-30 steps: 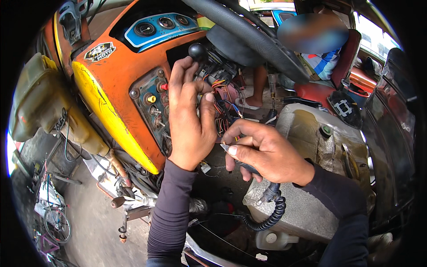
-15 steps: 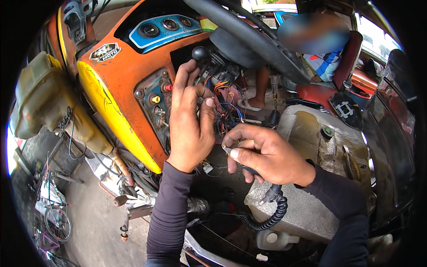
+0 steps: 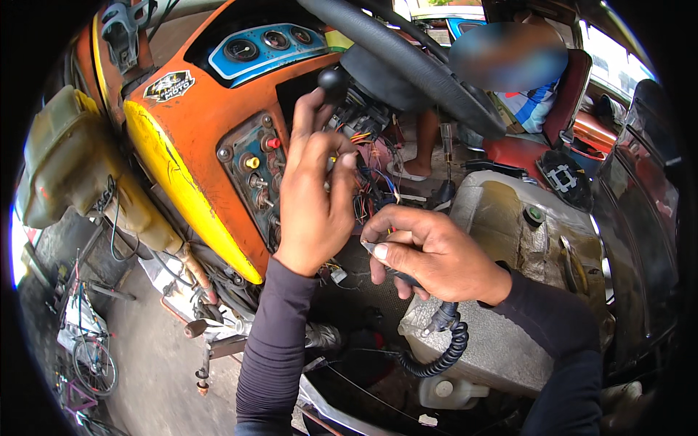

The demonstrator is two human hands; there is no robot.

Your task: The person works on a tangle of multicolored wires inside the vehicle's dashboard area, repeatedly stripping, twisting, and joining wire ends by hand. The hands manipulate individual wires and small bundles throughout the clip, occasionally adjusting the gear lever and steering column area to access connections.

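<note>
My left hand (image 3: 314, 196) reaches up beside the loose coloured wires (image 3: 378, 178) below the steering column, its upper fingertips near a round black knob (image 3: 334, 86). Its index finger and thumb are curled close together; what is between them is too small to make out. My right hand (image 3: 443, 258) is lower right, closed round a small pointed metal tool (image 3: 369, 247) with a dark handle, mostly hidden by the fingers. A switch panel (image 3: 240, 167) with red and yellow knobs is left of my left hand. A black coiled cable (image 3: 443, 356) hangs below my right hand.
Orange dashboard (image 3: 178, 109) with blue gauge cluster (image 3: 265, 51). Steering wheel (image 3: 429, 65) arches above the wires. A padded silver cover (image 3: 494, 334) lies right, a plastic tank (image 3: 94, 167) left, bicycle (image 3: 91, 349) lower left. A person (image 3: 523, 102) sits beyond the wheel.
My left fingers have shifted slightly upward and right at the wires, thumb and index a little changed in curl. My right hand has barely moved, still holding the tool.
</note>
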